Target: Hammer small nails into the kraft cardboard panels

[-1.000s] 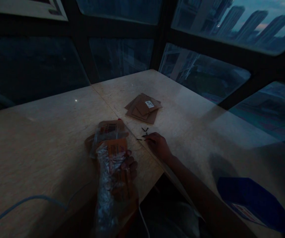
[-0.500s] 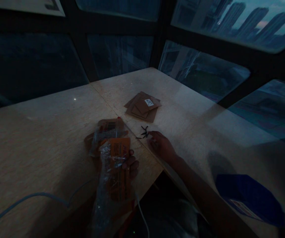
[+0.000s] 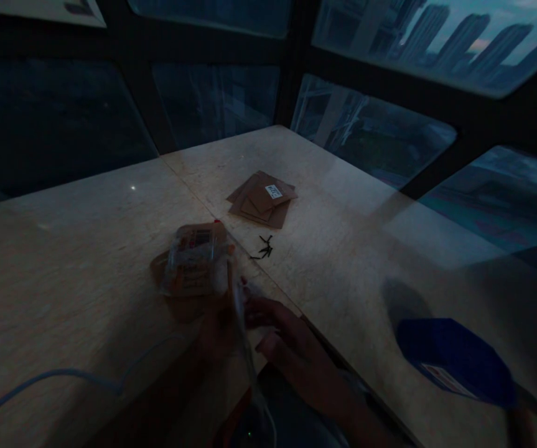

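Observation:
My left hand (image 3: 216, 333), dim and partly blurred, grips a plastic-wrapped orange package (image 3: 231, 283). That package is turned nearly edge-on, so its printed face is hidden. Just right of it is my right hand (image 3: 291, 348), thumb and fingers apart, with fingertips close to the plastic; contact cannot be made out. Behind the left hand, another clear-wrapped package (image 3: 193, 258) with printing lies on brown flat pieces. Several small dark sticks (image 3: 264, 249) rest in a loose cluster beyond the right hand.
Brown flat pieces (image 3: 261, 202) with a white label are stacked toward the table's far corner. At right stands a blue container (image 3: 455, 358). A pale cable (image 3: 63, 373) curves across the left of the stone-like table (image 3: 86, 249). Windows border the far edges.
My right hand has drawn back from the dark sticks to the held package. The package has turned from face-on to edge-on in my left hand. The view has shifted slightly.

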The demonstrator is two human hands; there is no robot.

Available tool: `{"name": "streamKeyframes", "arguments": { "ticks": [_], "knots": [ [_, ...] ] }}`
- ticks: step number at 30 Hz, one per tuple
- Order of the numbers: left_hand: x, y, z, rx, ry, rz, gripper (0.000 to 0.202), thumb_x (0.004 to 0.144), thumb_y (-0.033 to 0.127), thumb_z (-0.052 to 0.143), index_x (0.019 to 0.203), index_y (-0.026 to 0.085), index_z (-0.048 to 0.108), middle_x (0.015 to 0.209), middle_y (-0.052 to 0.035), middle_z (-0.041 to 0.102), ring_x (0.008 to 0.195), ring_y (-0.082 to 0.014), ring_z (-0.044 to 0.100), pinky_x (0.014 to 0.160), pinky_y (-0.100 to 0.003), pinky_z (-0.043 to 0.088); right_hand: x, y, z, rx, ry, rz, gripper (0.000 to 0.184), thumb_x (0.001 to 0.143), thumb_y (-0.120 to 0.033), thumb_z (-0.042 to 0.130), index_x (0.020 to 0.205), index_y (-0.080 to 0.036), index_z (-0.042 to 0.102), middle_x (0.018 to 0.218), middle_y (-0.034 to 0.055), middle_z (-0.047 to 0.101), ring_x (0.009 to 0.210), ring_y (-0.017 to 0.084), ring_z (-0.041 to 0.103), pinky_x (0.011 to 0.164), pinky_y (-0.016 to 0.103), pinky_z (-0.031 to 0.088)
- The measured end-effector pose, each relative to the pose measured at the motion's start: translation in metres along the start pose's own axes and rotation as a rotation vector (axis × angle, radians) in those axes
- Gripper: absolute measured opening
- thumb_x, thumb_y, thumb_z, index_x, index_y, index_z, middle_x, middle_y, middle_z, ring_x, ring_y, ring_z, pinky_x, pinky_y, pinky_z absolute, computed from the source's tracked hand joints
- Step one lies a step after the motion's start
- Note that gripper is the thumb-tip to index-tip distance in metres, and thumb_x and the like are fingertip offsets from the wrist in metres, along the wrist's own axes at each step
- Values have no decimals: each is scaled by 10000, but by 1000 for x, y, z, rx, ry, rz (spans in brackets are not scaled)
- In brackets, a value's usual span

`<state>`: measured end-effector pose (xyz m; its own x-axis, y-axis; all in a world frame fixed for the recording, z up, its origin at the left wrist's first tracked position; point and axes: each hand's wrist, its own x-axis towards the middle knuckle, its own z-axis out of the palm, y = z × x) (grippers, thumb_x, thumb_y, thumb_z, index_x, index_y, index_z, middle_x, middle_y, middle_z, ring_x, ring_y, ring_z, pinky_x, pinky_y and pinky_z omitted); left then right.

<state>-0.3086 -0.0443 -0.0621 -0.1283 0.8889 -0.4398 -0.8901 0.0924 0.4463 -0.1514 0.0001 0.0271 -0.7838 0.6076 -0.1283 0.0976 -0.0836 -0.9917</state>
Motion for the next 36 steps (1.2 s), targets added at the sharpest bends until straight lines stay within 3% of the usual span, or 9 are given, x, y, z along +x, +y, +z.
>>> {"name": "streamKeyframes", "arguments": {
  "ticks": [3,7,10,15,20,26,28,31,36],
  "knots": [
    [-2,-1,9,146,112,-11,338,723,439,784,918,178,694,807,-55,723,738,-231,689,654,-334,561,-9,-1,0,43,26,106,662,835,-605,645,1391,-271,512,1297,98,620,1108,268,619,832,354,534],
    [-3,-2,18,181,161,46,419,612,370,858,938,168,689,962,-90,756,907,-292,711,776,-381,585,-11,16,-13,10,113,191,466,804,-445,691,1198,-202,633,1109,79,699,1002,268,650,776,340,537],
    [-3,-3,19,182,166,15,418,602,353,842,948,175,690,945,-94,767,941,-322,716,795,-432,593,-13,34,-27,10,190,248,365,772,-425,704,1027,-166,675,969,67,723,932,269,667,716,318,528],
    [-8,-6,22,275,91,30,377,574,396,836,881,209,724,886,-73,773,917,-330,724,734,-427,606,-21,44,-39,91,278,305,405,740,-462,737,985,-142,704,904,70,738,861,259,681,669,300,501],
    [-14,-8,32,398,-21,80,510,513,358,886,986,224,749,931,-81,773,951,-349,714,785,-431,596,-32,47,-40,70,378,256,422,745,-465,744,1004,-135,708,871,69,740,842,260,689,652,299,506],
    [-27,-23,41,517,-120,65,479,490,281,895,933,154,766,873,-105,773,856,-336,730,782,-451,602,-49,59,-42,130,423,229,400,750,-449,734,989,-131,687,902,81,739,823,259,689,678,324,516],
    [-33,-29,47,601,-108,71,474,513,265,884,959,154,767,885,-99,775,864,-323,729,793,-439,603,-58,61,-40,184,411,212,419,749,-470,737,998,-139,680,912,79,735,837,256,685,718,340,522],
    [-42,-35,57,784,-33,124,390,495,263,884,852,154,770,829,-86,772,825,-313,726,727,-398,612,-75,64,-39,258,381,147,457,758,-500,737,1048,-153,672,942,75,724,882,251,672,778,354,519],
    [-56,-45,88,963,30,212,361,489,283,870,821,203,756,849,-67,773,860,-322,718,713,-369,615,-108,68,-45,125,454,72,434,838,-543,644,1036,-157,658,946,62,691,898,232,638,759,320,502]
  ]
}}
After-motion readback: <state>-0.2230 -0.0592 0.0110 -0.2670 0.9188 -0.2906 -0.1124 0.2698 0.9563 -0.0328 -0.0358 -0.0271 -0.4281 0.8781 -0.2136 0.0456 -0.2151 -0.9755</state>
